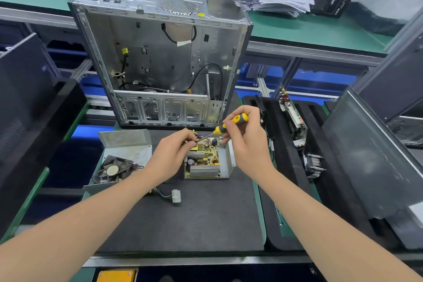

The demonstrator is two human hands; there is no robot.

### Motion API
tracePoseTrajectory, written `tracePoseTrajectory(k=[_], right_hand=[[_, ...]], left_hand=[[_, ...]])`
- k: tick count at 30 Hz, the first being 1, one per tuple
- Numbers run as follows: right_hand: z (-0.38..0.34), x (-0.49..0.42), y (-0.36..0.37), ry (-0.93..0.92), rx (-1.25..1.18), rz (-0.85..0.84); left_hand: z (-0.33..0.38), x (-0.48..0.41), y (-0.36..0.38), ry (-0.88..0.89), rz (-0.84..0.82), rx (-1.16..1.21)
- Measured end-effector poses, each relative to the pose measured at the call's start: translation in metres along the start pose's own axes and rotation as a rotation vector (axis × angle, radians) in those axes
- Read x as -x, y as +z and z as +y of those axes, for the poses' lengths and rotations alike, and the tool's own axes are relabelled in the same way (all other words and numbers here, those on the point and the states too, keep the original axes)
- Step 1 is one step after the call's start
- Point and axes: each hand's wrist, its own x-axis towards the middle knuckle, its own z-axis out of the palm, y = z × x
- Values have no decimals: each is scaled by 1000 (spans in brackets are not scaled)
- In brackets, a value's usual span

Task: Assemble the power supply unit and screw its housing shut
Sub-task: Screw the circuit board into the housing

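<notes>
Slippage of the screwdriver (pixel 231 122) tip is the main hazard. The shaft runs at a slant over the exposed circuit board (pixel 206 155), so a slip could gouge components or drop a screw among them. The right hand (pixel 247 142) grips the yellow-and-black handle. The left hand (pixel 174 151) pinches the shaft near its tip; whether a screw is held there cannot be told.

The power supply unit (pixel 225 168) sits at centre frame on the dark mat (pixel 194 217), just below the open computer case (pixel 160 52). Its housing is an open metal tray, with the board uppermost and heat sinks and capacitors visible. The cover (pixel 128 144), with the fan (pixel 113 169), lies just left of centre, so the housing is judged not yet closed.
</notes>
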Motion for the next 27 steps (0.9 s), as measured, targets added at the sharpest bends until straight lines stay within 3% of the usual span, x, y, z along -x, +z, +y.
tracePoseTrajectory(k=[3, 13, 20, 27], right_hand=[[1, -3, -1, 38, -41, 41], [5, 1, 4, 107, 6, -59], [8, 3, 15, 142, 13, -125], [13, -2, 22, 137, 12, -157]], left_hand=[[1, -1, 2, 49, -38, -51], [-14, -1, -2, 159, -87, -131], [-22, 8, -14, 65, -216, -83], [-22, 12, -23, 20, -240, -76]])
